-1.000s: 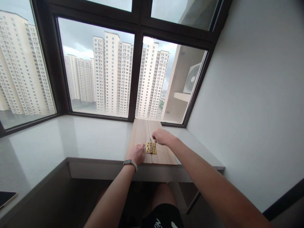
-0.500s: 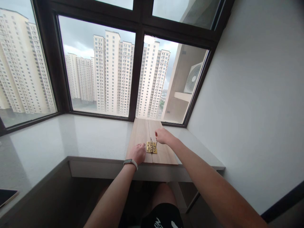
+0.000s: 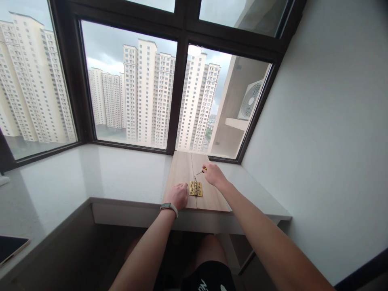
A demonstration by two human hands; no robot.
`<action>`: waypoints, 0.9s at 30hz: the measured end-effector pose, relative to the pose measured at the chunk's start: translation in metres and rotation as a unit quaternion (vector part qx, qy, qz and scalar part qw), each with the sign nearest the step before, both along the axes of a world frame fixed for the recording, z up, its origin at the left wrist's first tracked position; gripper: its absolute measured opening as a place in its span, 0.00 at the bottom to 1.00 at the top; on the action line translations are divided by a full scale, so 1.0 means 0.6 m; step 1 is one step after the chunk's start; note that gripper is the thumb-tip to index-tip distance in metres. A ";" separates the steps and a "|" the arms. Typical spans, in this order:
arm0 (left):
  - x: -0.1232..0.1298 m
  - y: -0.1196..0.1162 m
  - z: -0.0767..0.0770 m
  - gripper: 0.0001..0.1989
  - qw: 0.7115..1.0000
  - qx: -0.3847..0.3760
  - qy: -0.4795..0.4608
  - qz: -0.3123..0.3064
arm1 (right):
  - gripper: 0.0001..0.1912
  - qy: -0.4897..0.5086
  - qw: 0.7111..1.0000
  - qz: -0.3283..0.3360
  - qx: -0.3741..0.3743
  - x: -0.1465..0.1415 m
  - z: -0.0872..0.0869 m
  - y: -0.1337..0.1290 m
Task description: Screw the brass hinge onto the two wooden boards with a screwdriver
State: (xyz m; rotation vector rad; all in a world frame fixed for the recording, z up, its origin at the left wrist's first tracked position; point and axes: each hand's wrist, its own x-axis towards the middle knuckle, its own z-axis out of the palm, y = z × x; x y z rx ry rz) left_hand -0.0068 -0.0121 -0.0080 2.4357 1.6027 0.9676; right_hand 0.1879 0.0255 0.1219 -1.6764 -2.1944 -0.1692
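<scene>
Since the earlier frame, the right hand has lifted from the brass hinge toward its 1 o'clock, clenched around a small screwdriver. That hinge lies across the seam of two wooden boards on the white bench. At its 9 o'clock, the left hand rests loosely curled on the left board, grasping nothing.
</scene>
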 end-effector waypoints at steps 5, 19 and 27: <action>0.000 0.000 0.000 0.16 1.000 -0.009 0.002 0.001 | 0.10 0.025 1.000 0.005 -0.003 -0.001 -0.027 0.007; 0.001 0.003 -0.002 0.14 1.000 -0.008 0.023 0.013 | 0.11 0.009 1.000 0.007 -0.013 -0.006 -0.047 0.017; 0.000 0.000 0.001 0.14 1.000 -0.016 0.023 0.011 | 0.12 0.009 1.000 0.010 -0.001 -0.008 -0.037 0.011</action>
